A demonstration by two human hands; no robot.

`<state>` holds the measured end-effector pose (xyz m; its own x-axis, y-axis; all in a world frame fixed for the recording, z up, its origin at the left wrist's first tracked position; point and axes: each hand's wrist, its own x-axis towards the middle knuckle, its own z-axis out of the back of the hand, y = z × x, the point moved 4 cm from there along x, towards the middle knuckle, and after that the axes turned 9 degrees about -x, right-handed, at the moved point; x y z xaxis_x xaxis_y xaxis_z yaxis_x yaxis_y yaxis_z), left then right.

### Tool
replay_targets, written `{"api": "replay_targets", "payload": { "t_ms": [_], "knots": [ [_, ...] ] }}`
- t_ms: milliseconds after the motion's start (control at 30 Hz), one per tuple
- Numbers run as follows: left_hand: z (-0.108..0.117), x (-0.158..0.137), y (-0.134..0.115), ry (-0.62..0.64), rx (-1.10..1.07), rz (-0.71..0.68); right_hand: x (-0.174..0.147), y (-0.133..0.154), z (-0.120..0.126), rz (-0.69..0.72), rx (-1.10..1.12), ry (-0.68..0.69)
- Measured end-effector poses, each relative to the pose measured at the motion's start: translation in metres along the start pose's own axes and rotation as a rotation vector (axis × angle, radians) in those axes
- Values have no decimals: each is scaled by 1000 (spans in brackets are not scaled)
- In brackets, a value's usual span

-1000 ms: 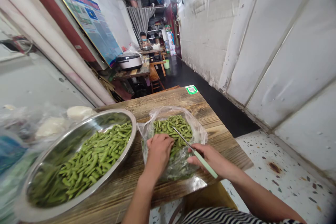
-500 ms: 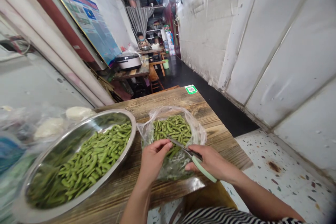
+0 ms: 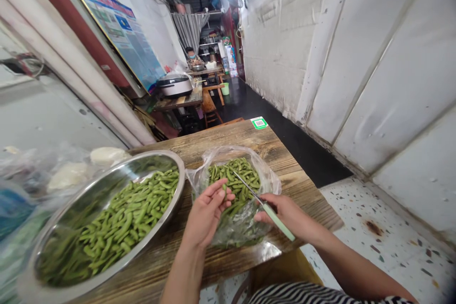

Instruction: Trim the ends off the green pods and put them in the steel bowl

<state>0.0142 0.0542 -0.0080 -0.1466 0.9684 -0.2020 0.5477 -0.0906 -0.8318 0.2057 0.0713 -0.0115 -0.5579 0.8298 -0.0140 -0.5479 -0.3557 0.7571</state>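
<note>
Right hand (image 3: 291, 214) is clamped on the scissors (image 3: 273, 216), thumb on the near side, light green handle running back under the palm toward the table edge. Blades look together, one narrow line, pointing away and to the left over the pods (image 3: 246, 173) in the clear bag (image 3: 273, 181). Can't tell if the tip touches any. Left hand (image 3: 205, 211) is just beside it, over the near left part of the bag, palm turned partly up, fingers curled, thumb near the fingertips. Bit of green shows at the thumb; can't tell if that's a pod pinched there or one lying behind. Hands are apart, with the blades reaching into the space past the left fingertips. Bag sits on the wood table (image 3: 297, 190), mouth open, plastic bunched around the pods and crumpled on the near side. Steel bowl (image 3: 181, 170) is left of it on the same table, near the bag, with a bigger pile of pods heaped toward its right side and bare metal showing at the back. Left of the bowl: clear plastic bags (image 3: 66, 171) with pale contents, blurry. QR card (image 3: 259, 123) at the far right corner of the table. Further back: rice cooker (image 3: 175, 85) on a second table, green bin (image 3: 225, 89) on the dark floor, a person (image 3: 193, 59) behind a small metal bowl (image 3: 198, 67).
</note>
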Motion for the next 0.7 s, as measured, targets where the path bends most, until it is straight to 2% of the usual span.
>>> {"api": "replay_targets", "payload": {
  "t_ms": [100,233,300,433,700],
  "knots": [
    [1,2,-2,7,-12,-67,1,3,0,3,67,20],
    [12,6,-5,-159,15,-230,1,8,-1,6,128,42],
    [16,7,-5,-224,-66,-226,0,10,-3,15,138,63],
    [17,7,-1,-252,-214,-151,-1,14,-6,40,104,106],
    [7,2,7,-206,-134,-161,3,23,-5,61,48,145]
  ]
}}
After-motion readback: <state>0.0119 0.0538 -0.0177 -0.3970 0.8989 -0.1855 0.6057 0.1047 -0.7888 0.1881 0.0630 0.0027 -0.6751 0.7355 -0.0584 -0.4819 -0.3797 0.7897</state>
